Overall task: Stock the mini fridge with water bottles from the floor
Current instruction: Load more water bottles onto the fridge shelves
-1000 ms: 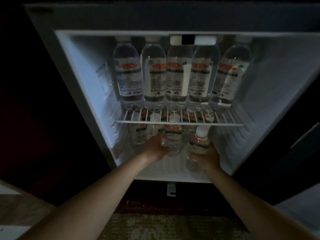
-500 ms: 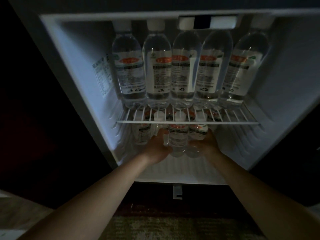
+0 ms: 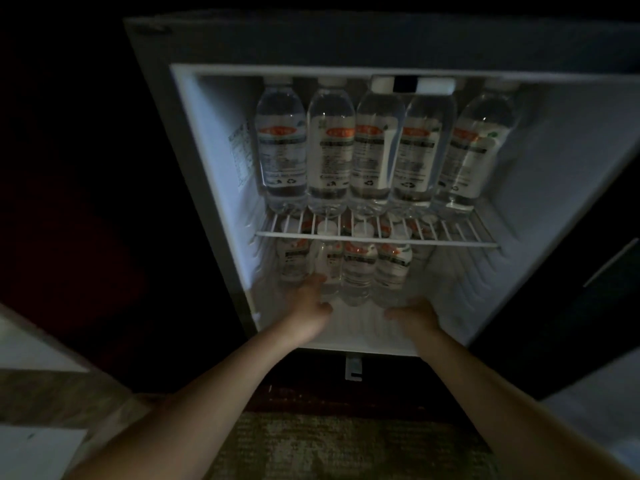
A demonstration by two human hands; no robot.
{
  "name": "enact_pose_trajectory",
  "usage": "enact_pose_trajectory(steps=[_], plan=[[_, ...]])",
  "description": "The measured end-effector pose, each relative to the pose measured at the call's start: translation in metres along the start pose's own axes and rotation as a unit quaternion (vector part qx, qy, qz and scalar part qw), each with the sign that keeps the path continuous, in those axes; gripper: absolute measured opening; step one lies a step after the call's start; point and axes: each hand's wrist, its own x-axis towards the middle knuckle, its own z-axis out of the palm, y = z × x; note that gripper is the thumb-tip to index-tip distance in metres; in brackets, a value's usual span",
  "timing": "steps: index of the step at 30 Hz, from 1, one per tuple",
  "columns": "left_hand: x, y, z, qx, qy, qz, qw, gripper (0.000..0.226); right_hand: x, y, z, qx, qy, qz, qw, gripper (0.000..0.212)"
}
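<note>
Water bottles (image 3: 358,271): clear, orange-labelled, upright below shelf (image 3: 450,239); left hand (image 3: 310,303), right hand (image 3: 414,315) loose, empty.

Orange-banded labels (image 3: 331,157) on the top-shelf bottles (image 3: 379,109), print far too blurred to read. Sticker (image 3: 239,157) on the left inner wall of the mini fridge (image 3: 561,174), equally illegible.

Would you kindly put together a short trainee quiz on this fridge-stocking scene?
1. How many water bottles stand upright on the wire shelf?
2. True or false: the mini fridge is closed.
3. Where do the left hand and right hand reach? A) above the wire shelf B) below the wire shelf C) outside the fridge
Key: 1. five; 2. false; 3. B
</note>
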Motion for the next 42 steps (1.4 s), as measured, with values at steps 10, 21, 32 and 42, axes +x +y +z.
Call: enact_pose_trajectory(steps=[10,21,32,42], plan=[[-0.162,0.003,-0.092,-0.010,0.081,-0.032,0.996,0.037,-0.197,-0.066,-0.017,-0.081,-0.142,-0.159,0.974,0.019],[-0.390,-0.068,-0.196,0.010,0.192,-0.091,0.977,0.027,-0.448,-0.072,0.049,-0.131,-0.283,-0.290,0.905,0.020],[-0.552,-0.216,-0.198,-0.106,0.309,-0.279,0.903,0.026,-0.589,0.038,0.204,-0.232,-0.432,-0.271,0.829,0.016],[-0.575,-0.333,-0.154,-0.096,0.287,-0.424,0.854,0.060,-0.600,0.130,0.280,-0.349,-0.441,-0.223,0.796,0.013]])
